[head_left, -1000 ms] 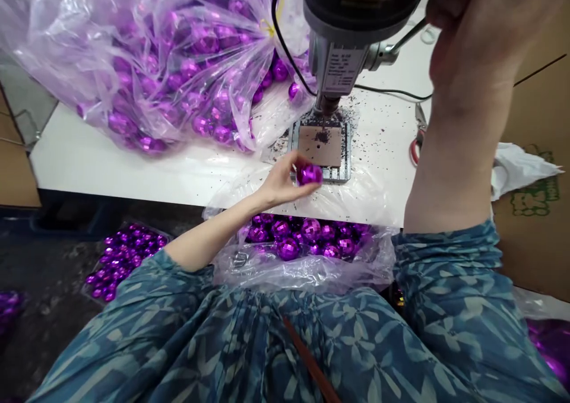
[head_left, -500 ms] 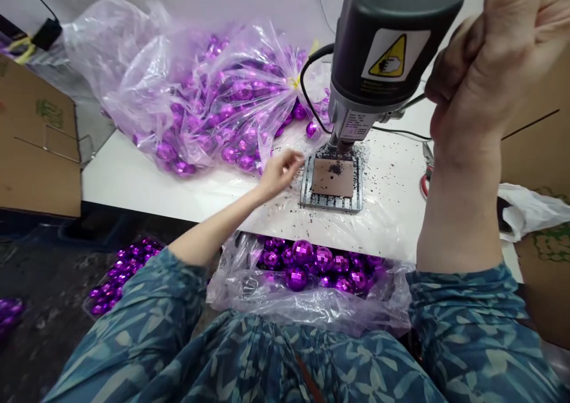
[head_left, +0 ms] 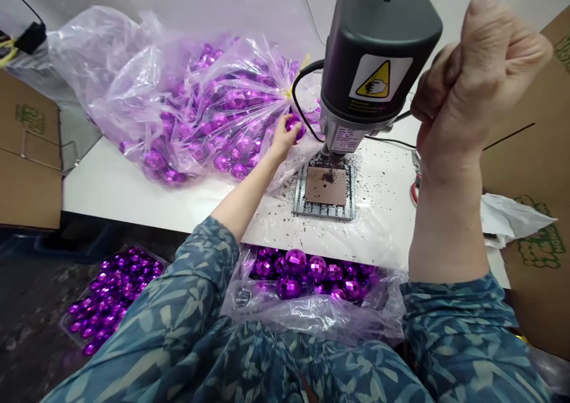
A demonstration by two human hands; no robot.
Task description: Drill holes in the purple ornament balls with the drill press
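My left hand [head_left: 283, 138] is beside the tied neck of a clear plastic bag, its fingers closed round a shiny purple mirror ball [head_left: 295, 127]. Raised at the upper right, my right hand [head_left: 478, 73] makes a fist at the end of a dark lever [head_left: 403, 116] that comes out of the drill press [head_left: 378, 41]; most of the grip is hidden by the fingers. Below the drill head, a brown square block [head_left: 315, 194] with a small hole lies on the slotted metal base [head_left: 324, 212]. No ball sits on the block.
A big clear bag [head_left: 120, 64] full of purple balls lies at the back left. More balls fill a plastic-lined container [head_left: 307, 311] below the table edge and a tray [head_left: 116, 290] on the floor. Dark shavings dot the white table [head_left: 173, 207]. Cardboard boxes [head_left: 31, 154] flank it.
My left hand has moved up and away from the drill base and has taken hold of a purple ball. My right hand stays raised in its fist. The view has shifted slightly.
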